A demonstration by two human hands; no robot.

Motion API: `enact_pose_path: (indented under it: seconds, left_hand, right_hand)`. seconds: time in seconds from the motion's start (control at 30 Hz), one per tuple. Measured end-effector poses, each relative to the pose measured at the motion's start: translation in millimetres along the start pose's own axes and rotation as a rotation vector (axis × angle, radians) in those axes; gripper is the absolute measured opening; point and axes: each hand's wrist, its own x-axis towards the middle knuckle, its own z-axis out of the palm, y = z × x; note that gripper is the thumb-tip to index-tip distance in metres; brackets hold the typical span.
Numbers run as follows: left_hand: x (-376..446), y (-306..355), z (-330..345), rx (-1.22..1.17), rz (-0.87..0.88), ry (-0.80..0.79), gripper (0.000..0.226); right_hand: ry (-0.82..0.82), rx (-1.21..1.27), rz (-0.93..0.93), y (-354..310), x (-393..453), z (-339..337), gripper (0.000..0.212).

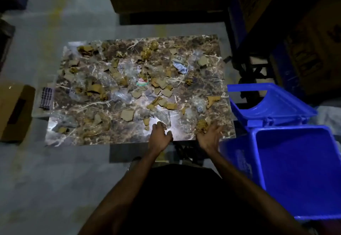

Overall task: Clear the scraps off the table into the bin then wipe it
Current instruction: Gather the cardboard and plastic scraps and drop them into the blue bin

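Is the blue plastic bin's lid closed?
No, the blue plastic bin stands open beside the marble-patterned table, its hinged lid flipped back.

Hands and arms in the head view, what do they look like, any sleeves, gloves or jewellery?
The left hand and right hand are both bare, with no gloves. Both forearms are bare up to the elbow, so no sleeves reach that far. No watch, bracelet or ring is visible, though the dim light makes small items hard to rule out.
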Motion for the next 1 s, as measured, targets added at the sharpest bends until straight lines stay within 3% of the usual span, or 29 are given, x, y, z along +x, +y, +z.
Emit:
enact_pose_path:
  seconds: [0.1, 0.3, 0.43, 0.5, 0.57, 0.67, 0.8, 0.9, 1.0]
  left_hand:
    - [7, 10, 7, -0.146, -0.101, 0.010, 0.026]
    - [10, 18, 14, -0.365, -0.275, 0.061, 0.029]
    - [22, 7, 15, -0.425, -0.351, 0.023, 0.019]
    - [29, 5, 11, -0.402, -0.329, -0.047, 0.005]
    - [37, 9, 5, -0.434, -0.309, -0.157, 0.008]
    - [51, 18, -3, -0.494, -0.302, -0.309, 0.007]
    - [67, 17, 4, -0.354, -0.178, -0.443, 0.025]
    - [69, 14, 17, -0.249, -0.111, -0.470, 0.037]
    - [66, 18, 26, -0.369, -0.212, -0.442, 0.014]
  right_hand:
    - [-0.120, 0.090, 0.013, -5, 5, 1, 0.085]
    - [-0.208, 0.179, -0.083, -23, 37, 31, 0.061]
    - [-0.237, 0.249, -0.212, -40, 41, 38, 0.032]
    - [-0.227, 0.277, -0.249, -43, 33, 25, 0.042]
    - [-0.199, 0.288, -0.229, -34, 33, 14, 0.052]
    - [-0.124, 0.240, -0.114, -15, 39, -2, 0.045]
    - [0.036, 0.240, 0.014, 7, 48, -8, 0.045]
    - [0.025, 0.189, 0.046, -2, 59, -8, 0.060]
    - [-0.058, 0.135, -0.005, -17, 70, -1, 0.071]
